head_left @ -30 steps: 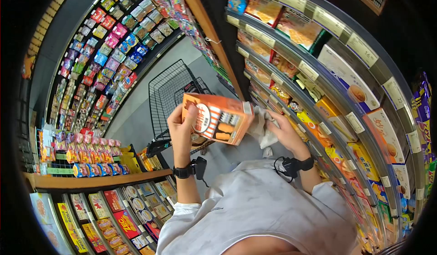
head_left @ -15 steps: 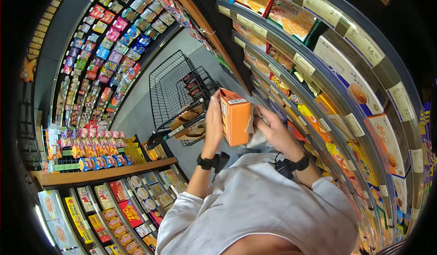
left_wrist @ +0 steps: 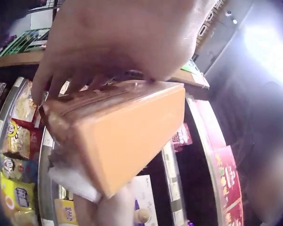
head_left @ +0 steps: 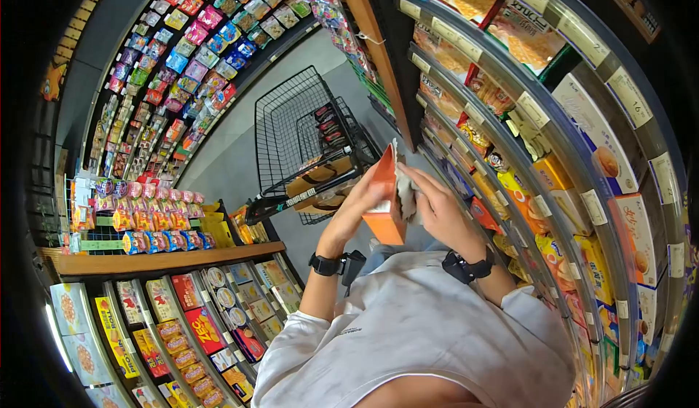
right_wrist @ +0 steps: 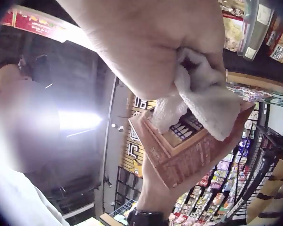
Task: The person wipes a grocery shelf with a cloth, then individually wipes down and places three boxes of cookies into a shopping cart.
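Observation:
Before the chest, my left hand [head_left: 357, 210] grips an orange biscuit box [head_left: 386, 227], which stands tilted and nearly edge-on to the head camera. A plain orange side of the box [left_wrist: 132, 136] faces the left wrist camera, below the left hand [left_wrist: 118, 40]. On the box's right side, my right hand [head_left: 443, 215] holds a crumpled white cloth [right_wrist: 210, 108] against the surface. In the right wrist view, the cloth drapes over a printed face of the box [right_wrist: 188, 162] and hides part of its picture.
A black wire shopping cart [head_left: 291, 127] with packages and a cardboard box inside stands ahead. Shelves of packaged snacks [head_left: 539, 211] rise close on the right. To the left is a wooden-edged shelf [head_left: 175, 257]; bagged sweets [head_left: 189, 58] fill a rack farther off.
The box has turned from showing its printed front to nearly edge-on, and has shifted right since a second ago. The right hand with the cloth has moved onto its right side.

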Motion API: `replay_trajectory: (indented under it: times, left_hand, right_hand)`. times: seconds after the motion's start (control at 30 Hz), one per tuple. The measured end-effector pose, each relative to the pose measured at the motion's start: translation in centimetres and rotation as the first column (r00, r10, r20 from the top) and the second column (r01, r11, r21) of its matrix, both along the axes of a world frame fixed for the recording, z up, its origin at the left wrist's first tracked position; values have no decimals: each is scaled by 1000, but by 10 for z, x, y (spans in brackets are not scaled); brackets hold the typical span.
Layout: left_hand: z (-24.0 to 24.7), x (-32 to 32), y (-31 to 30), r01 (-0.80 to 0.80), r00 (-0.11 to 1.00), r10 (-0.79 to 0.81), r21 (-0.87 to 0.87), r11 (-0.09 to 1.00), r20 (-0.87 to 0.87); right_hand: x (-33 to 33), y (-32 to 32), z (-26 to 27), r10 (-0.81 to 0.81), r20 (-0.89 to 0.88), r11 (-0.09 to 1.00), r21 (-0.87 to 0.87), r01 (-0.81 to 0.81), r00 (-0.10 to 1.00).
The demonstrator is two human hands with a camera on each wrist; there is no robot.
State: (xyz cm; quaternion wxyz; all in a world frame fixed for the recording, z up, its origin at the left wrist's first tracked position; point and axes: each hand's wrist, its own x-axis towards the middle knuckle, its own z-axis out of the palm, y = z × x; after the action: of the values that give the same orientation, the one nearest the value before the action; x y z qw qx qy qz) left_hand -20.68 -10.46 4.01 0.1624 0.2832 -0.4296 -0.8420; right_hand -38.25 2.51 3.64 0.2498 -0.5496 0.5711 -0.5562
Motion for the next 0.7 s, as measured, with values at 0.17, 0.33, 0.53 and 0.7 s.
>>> replay_trajectory:
  times: [0.17, 0.33, 0.53, 0.7]
  left_hand:
    - [12, 42, -15, 187, 982, -169, -417, 890, 80]
    - [16, 115, -44, 166, 986, -141, -627, 762, 89]
    - [7, 190, -66, 89, 988, 12, -634, 768, 153]
    - [-3, 229, -87, -44, 997, 72, -640, 767, 17]
  right_hand:
    - [42, -25, 3, -15, -6, 1000, 5, 15, 1000]
    - [125, -58, 6, 8, -46, 1000, -9, -9, 999]
    - [195, -84, 16, 119, -83, 992, 44, -116, 989]
    - [235, -80, 22, 162, 97, 964, 195, -179, 982]
